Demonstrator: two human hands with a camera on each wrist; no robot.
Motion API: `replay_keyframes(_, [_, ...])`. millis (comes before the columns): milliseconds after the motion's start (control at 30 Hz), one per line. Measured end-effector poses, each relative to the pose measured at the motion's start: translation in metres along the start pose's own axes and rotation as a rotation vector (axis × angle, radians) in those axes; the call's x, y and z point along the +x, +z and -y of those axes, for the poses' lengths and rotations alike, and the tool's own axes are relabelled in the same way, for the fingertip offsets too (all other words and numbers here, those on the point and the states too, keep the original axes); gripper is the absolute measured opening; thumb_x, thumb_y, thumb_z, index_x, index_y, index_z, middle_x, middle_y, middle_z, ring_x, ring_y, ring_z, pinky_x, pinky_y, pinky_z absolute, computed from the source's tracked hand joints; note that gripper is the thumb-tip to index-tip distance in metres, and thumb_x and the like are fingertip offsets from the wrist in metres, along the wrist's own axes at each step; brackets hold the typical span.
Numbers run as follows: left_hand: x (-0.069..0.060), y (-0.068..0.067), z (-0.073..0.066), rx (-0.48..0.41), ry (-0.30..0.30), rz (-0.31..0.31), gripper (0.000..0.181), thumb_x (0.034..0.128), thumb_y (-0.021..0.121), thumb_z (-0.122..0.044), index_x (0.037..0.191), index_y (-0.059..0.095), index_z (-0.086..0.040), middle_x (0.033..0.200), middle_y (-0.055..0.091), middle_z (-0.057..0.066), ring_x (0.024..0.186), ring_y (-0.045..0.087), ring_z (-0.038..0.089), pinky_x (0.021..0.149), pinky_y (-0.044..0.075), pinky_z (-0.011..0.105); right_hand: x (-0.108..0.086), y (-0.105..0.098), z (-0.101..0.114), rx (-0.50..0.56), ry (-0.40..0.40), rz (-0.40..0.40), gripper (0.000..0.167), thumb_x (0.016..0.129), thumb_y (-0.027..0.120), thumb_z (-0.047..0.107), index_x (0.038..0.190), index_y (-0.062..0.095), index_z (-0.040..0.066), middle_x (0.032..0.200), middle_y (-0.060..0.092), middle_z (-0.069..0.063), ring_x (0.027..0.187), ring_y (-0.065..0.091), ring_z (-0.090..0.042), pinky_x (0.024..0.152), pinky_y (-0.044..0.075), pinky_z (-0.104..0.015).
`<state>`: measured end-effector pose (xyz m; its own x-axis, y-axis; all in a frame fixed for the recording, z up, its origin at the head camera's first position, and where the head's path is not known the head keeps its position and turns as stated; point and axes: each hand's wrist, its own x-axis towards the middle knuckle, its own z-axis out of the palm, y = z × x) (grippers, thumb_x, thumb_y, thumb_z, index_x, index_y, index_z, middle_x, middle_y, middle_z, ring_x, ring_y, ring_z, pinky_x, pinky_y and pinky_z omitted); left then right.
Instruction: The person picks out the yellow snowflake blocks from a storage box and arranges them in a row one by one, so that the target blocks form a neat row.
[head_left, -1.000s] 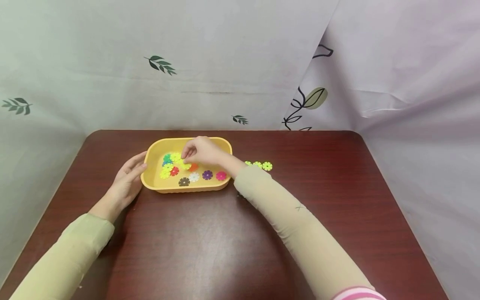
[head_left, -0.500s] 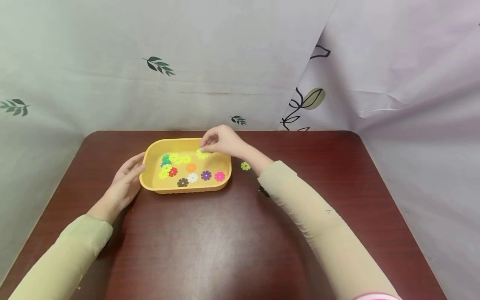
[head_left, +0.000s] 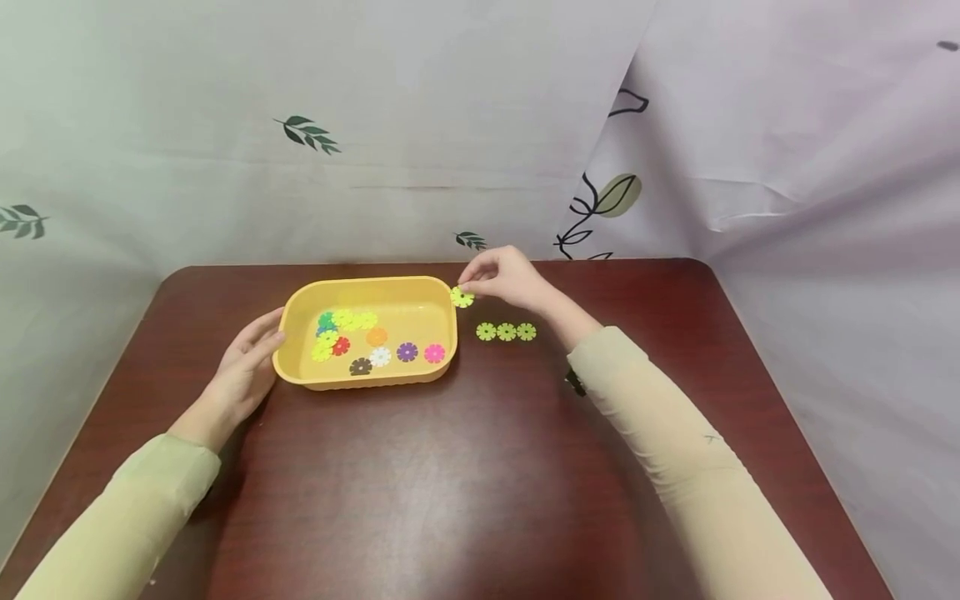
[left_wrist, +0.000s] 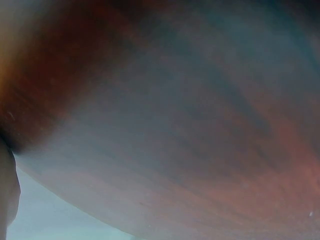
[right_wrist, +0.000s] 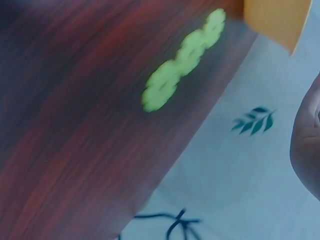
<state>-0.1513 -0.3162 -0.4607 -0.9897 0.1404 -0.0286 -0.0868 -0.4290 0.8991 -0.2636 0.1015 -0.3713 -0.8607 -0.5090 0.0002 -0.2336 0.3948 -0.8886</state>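
In the head view, my right hand (head_left: 510,277) pinches a yellow-green notched plastic snowflake disc (head_left: 462,297) just off the right rim of a yellow plastic tray (head_left: 367,382). Three matching discs (head_left: 506,332) lie in a row on the table right of the tray; the right wrist view shows the same row (right_wrist: 185,57). My left hand (head_left: 243,371) rests against the tray's left side, with its thumb and fingers at the outer wall. Inside the tray lie several yellow discs (head_left: 343,319), plus green, blue, red, orange, white, purple, pink and dark brown ones.
The dark red-brown table (head_left: 420,475) ends at a back edge close behind the tray. Pale cloth (head_left: 390,125) with leaf prints hangs behind and at both sides. A small black object (head_left: 574,382) shows at the right sleeve's cuff.
My right hand has moved rightward from inside the tray, bringing the yellow-green snowflake disc out past the rim. The row of three discs is now uncovered. My left hand stays at the tray's side.
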Motion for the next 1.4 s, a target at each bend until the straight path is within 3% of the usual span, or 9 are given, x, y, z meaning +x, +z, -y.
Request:
replay_keyframes(233, [0.0,-0.001,-0.001,-0.011,0.006,0.002,0.038,0.1109,0.046,0.001,0.138,0.063,-0.019,0.137,0.068,-0.009,0.123,0.067,0.003,0.097,0.057,0.017,-0.018,-0.026,-0.023,-0.06,0.052,-0.052,0.013,0.094,0.081,0.007,0.102,0.079,-0.003,0.096,0.08,-0.016,0.094,0.075,-0.049,0.09,0.062,-0.055])
replay_keyframes(633, [-0.001,-0.003,-0.001,-0.006,0.004,-0.01,0.038,0.1108,0.046,0.001,0.137,0.063,-0.02,0.137,0.068,-0.01,0.122,0.066,0.002,0.097,0.056,0.016,-0.045,-0.057,-0.06,-0.125,0.148,-0.12,0.013,0.094,0.081,0.01,0.101,0.08,-0.002,0.085,0.081,-0.003,0.081,0.079,-0.027,0.084,0.064,-0.045])
replay_keyframes(833, [-0.001,-0.002,-0.001,0.003,0.006,-0.012,0.037,0.1108,0.047,0.001,0.138,0.062,-0.02,0.136,0.068,-0.009,0.122,0.066,0.002,0.097,0.056,0.016,-0.055,-0.061,-0.079,-0.138,0.171,-0.115,0.013,0.094,0.08,0.007,0.101,0.079,-0.004,0.084,0.08,-0.005,0.069,0.07,-0.004,0.075,0.063,-0.034])
replay_keyframes(1067, [-0.001,-0.001,-0.001,0.015,0.002,-0.013,0.037,0.1109,0.047,0.0,0.139,0.062,-0.02,0.137,0.067,-0.01,0.123,0.066,0.002,0.097,0.056,0.016,-0.063,-0.061,-0.095,-0.152,0.203,-0.084,0.012,0.094,0.08,0.006,0.102,0.079,-0.004,0.086,0.081,-0.007,0.069,0.07,-0.002,0.071,0.06,-0.023])
replay_keyframes(1400, [-0.001,0.001,0.0,0.013,0.007,-0.017,0.038,0.1108,0.047,0.001,0.138,0.063,-0.019,0.137,0.067,-0.009,0.123,0.065,0.002,0.097,0.055,0.016,-0.068,-0.061,-0.1,-0.216,0.204,-0.058,0.013,0.093,0.082,0.008,0.099,0.08,-0.003,0.083,0.08,-0.008,0.068,0.065,-0.002,0.066,0.052,-0.019])
